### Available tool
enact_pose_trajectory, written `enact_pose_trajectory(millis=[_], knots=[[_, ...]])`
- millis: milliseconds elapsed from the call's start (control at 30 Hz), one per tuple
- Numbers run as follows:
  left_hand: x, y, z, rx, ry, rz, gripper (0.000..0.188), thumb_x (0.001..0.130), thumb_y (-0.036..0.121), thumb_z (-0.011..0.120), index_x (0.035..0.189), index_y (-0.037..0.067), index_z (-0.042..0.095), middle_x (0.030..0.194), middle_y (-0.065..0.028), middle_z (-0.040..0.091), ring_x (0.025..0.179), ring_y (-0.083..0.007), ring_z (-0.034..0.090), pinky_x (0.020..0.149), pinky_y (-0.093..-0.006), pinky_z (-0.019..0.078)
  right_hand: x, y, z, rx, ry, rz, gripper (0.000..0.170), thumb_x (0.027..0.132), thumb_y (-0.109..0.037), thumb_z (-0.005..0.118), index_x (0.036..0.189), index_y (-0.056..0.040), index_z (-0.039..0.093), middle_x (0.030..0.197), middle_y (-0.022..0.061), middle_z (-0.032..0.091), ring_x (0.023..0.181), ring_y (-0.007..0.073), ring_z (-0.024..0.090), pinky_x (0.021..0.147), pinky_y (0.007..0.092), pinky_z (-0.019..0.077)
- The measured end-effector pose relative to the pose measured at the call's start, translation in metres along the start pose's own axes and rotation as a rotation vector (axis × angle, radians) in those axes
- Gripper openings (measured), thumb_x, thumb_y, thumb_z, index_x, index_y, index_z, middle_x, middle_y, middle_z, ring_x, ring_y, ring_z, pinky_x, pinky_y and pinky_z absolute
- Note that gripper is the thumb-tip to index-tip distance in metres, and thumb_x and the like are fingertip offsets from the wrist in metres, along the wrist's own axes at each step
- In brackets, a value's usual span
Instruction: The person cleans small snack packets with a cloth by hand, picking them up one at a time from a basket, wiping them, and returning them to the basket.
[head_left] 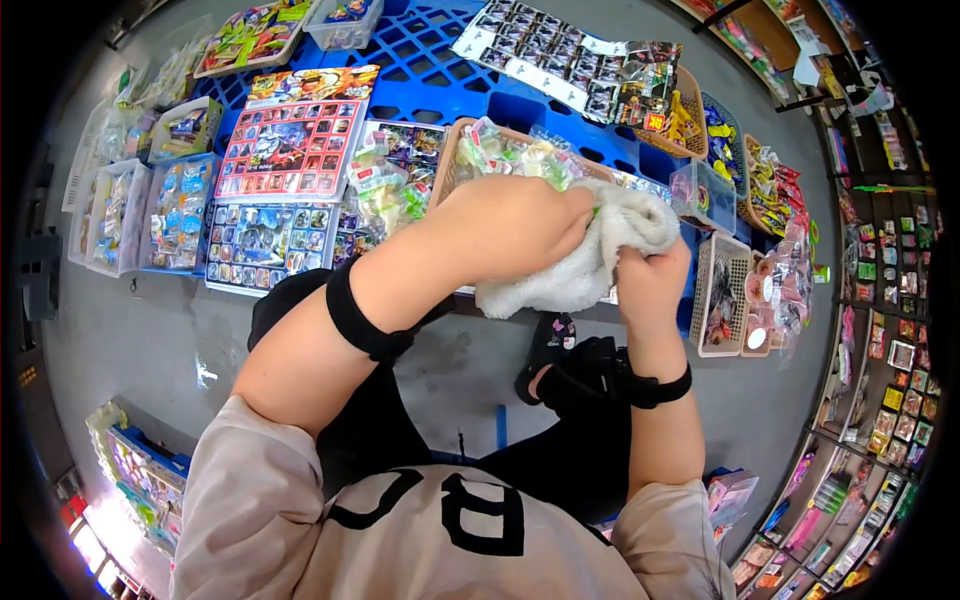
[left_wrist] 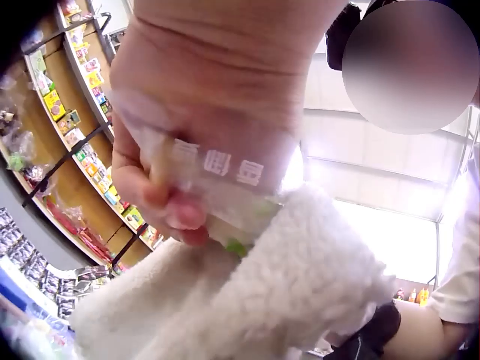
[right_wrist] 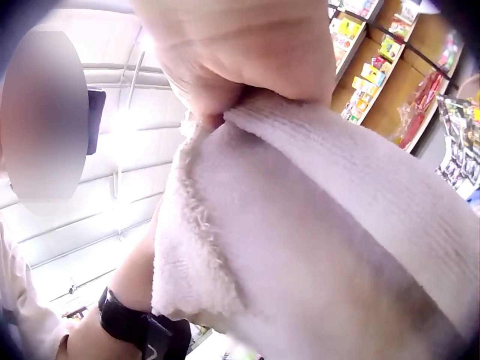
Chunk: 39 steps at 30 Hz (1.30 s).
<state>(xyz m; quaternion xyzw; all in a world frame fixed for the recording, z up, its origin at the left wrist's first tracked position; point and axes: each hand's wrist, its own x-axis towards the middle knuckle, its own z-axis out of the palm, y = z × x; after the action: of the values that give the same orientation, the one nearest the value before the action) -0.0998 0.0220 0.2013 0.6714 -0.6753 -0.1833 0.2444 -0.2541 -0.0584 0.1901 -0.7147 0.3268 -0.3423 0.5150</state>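
My left hand point(head_left: 525, 225) curls its fingers round a clear plastic packet point(left_wrist: 217, 166) with white printed characters and a bit of green. The packet's lower end meets a fluffy white towel point(left_wrist: 300, 277) in the left wrist view. Gripping the towel is my right hand point(head_left: 655, 285), its fingers bunched into the cloth. In the head view the towel point(head_left: 555, 285) hangs folded between both hands, over the front of the display. From the right wrist view, a broad fold of cloth point(right_wrist: 262, 232) drops below the fist, and the left hand is hidden behind it.
A tan basket point(head_left: 440, 172) of clear packets stands just beyond the left forearm. The blue slatted display point(head_left: 420, 60) carries boxed cards point(head_left: 285, 140), packet sheets point(head_left: 560, 60) and several snack baskets. At right are a beige basket point(head_left: 705, 300) and stocked wall shelves point(head_left: 890, 330).
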Motion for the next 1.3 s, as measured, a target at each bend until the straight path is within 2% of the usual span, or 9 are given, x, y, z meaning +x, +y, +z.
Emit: enact_pose_trajectory(millis=[500,600,733,1000,1067,1133,1200,1233,1300], knots=[[0.000,-0.002,0.000,0.016,0.042,0.065,0.017,0.081,0.023,0.043,0.075,0.009,0.048,0.053,-0.0127,0.052,0.050,-0.0328,0.053,0.047,-0.0449,0.0412,0.003,-0.004,-0.032,-0.134,-0.136,-0.001,0.031,0.062,0.001,0.061,0.093,-0.0001,0.058,0.086,0.0046,0.061,0.079,0.0113,0.056,0.071,0.0249,0.0444],[-0.002,0.001,0.002,0.070,0.006,0.063,0.023,0.081,0.024,0.042,0.075,0.007,0.055,0.057,-0.0147,0.057,0.052,-0.0321,0.057,0.050,-0.0429,0.0467,0.003,-0.001,-0.030,-0.142,-0.205,-0.010,0.031,0.062,0.001,0.061,0.092,-0.0002,0.058,0.087,0.0047,0.061,0.081,0.0111,0.055,0.072,0.0252,0.0443],[0.000,0.002,0.008,0.179,-0.007,0.082,0.023,0.081,0.025,0.043,0.074,0.008,0.055,0.056,-0.0129,0.057,0.052,-0.0306,0.057,0.050,-0.0421,0.0471,0.004,0.005,-0.020,-0.251,-0.226,-0.146,0.024,0.066,-0.002,0.059,0.090,-0.0006,0.059,0.087,0.0098,0.061,0.080,0.0181,0.059,0.070,0.0279,0.0447],[0.000,-0.003,0.003,0.161,0.026,0.100,0.016,0.080,0.024,0.046,0.074,0.010,0.049,0.054,-0.0121,0.053,0.051,-0.0311,0.054,0.047,-0.0431,0.0426,0.000,-0.007,-0.039,-0.437,-0.211,-0.174,0.021,0.069,-0.003,0.056,0.089,-0.0020,0.059,0.085,0.0115,0.060,0.077,0.0207,0.059,0.068,0.0291,0.0452],[0.001,-0.008,0.004,0.118,0.057,0.013,0.016,0.081,0.023,0.045,0.076,0.009,0.049,0.055,-0.0143,0.053,0.053,-0.0333,0.054,0.049,-0.0439,0.0418,-0.001,0.002,-0.050,-0.442,-0.020,-0.166,0.023,0.069,-0.003,0.056,0.092,-0.0026,0.058,0.086,0.0092,0.060,0.080,0.0184,0.058,0.071,0.0289,0.0443],[0.000,-0.013,0.001,0.066,0.101,0.000,0.016,0.082,0.023,0.044,0.077,0.008,0.048,0.055,-0.0153,0.052,0.054,-0.0346,0.053,0.049,-0.0441,0.0414,0.002,0.013,-0.070,0.030,0.031,-0.084,0.027,0.078,-0.006,0.051,0.105,0.0000,0.051,0.103,0.0081,0.054,0.094,0.0171,0.052,0.082,0.0299,0.0416],[0.000,-0.014,0.000,0.013,0.152,-0.015,0.016,0.083,0.022,0.043,0.078,0.007,0.048,0.056,-0.0163,0.052,0.054,-0.0358,0.053,0.050,-0.0443,0.0411,0.010,0.013,-0.077,0.001,0.025,-0.229,0.027,0.081,-0.013,0.050,0.106,-0.0009,0.051,0.108,0.0093,0.051,0.100,0.0165,0.049,0.085,0.0312,0.0400],[0.001,-0.014,0.001,-0.020,0.169,-0.042,0.016,0.084,0.022,0.042,0.079,0.007,0.048,0.056,-0.0168,0.052,0.055,-0.0362,0.052,0.050,-0.0439,0.0411,0.012,0.004,-0.072,0.000,0.025,-0.230,0.027,0.081,-0.013,0.050,0.106,-0.0009,0.051,0.108,0.0093,0.051,0.100,0.0165,0.049,0.085,0.0312,0.0400],[0.001,-0.014,0.003,-0.052,0.181,-0.066,0.017,0.084,0.021,0.042,0.080,0.006,0.048,0.056,-0.0173,0.052,0.055,-0.0366,0.052,0.051,-0.0435,0.0411,0.012,-0.014,-0.053,0.520,-0.003,-0.014,0.028,0.073,-0.003,0.057,0.100,0.0004,0.054,0.097,0.0050,0.056,0.089,0.0133,0.053,0.080,0.0253,0.0416]])
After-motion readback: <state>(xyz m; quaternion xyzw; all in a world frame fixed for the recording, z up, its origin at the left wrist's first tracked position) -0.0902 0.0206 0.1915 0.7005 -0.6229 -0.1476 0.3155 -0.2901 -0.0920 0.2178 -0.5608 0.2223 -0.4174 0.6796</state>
